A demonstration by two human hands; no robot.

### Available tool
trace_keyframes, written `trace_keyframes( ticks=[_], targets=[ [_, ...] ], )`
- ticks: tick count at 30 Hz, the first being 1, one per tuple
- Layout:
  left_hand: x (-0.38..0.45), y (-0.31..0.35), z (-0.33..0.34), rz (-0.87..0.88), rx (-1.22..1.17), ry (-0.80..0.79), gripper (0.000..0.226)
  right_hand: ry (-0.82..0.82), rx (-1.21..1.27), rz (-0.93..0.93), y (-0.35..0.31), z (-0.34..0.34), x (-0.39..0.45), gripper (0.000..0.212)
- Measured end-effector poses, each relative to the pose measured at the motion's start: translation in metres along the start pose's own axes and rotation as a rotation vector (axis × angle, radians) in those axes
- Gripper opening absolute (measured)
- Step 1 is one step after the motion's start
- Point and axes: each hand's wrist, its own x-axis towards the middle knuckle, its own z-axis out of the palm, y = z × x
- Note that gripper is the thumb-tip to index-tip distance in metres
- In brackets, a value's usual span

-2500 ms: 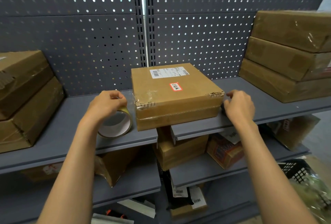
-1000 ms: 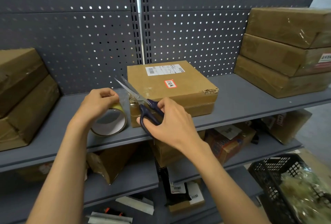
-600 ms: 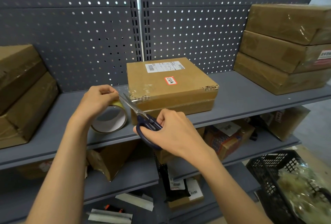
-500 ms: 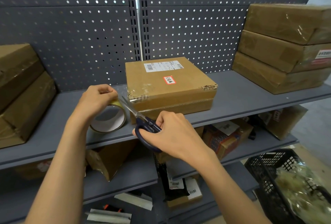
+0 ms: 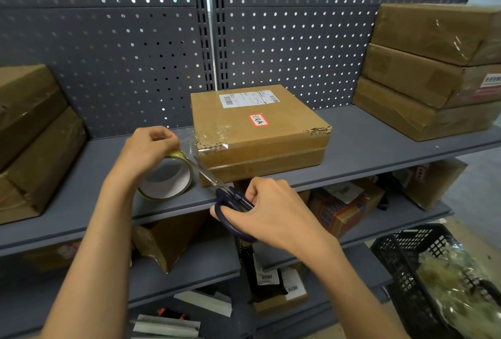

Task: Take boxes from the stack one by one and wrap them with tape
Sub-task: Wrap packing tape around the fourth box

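A flat brown box with a white label and a red sticker lies on the grey shelf, clear tape over its near left corner. My left hand grips a roll of clear tape standing just left of the box. A short strip of tape stretches from the roll to the box corner. My right hand holds dark-handled scissors, whose blades reach up to that strip.
A stack of three brown boxes stands at the right of the shelf, two more boxes at the left. A perforated panel closes the back. Lower shelves hold parcels. A black crate sits on the floor at right.
My right hand left the box's right corner, came in holding scissors and brought the blades down to the tape strip between roll and box. My left hand stayed on the roll.
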Motion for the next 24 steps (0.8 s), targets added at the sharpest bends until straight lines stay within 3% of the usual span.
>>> trace_keyframes(
  ticks=[12, 19, 24],
  targets=[
    [-0.002, 0.001, 0.000, -0.005, 0.023, 0.002, 0.017, -0.026, 0.051, 0.014, -0.001, 0.007, 0.004, 0.048],
    [-0.002, 0.002, -0.001, -0.006, 0.001, -0.001, 0.017, -0.032, 0.232, 0.061, -0.010, 0.013, 0.012, 0.045],
    [-0.004, 0.005, 0.000, 0.005, 0.000, -0.004, 0.017, -0.003, 0.189, 0.064, -0.015, 0.022, 0.023, 0.043]
  ],
)
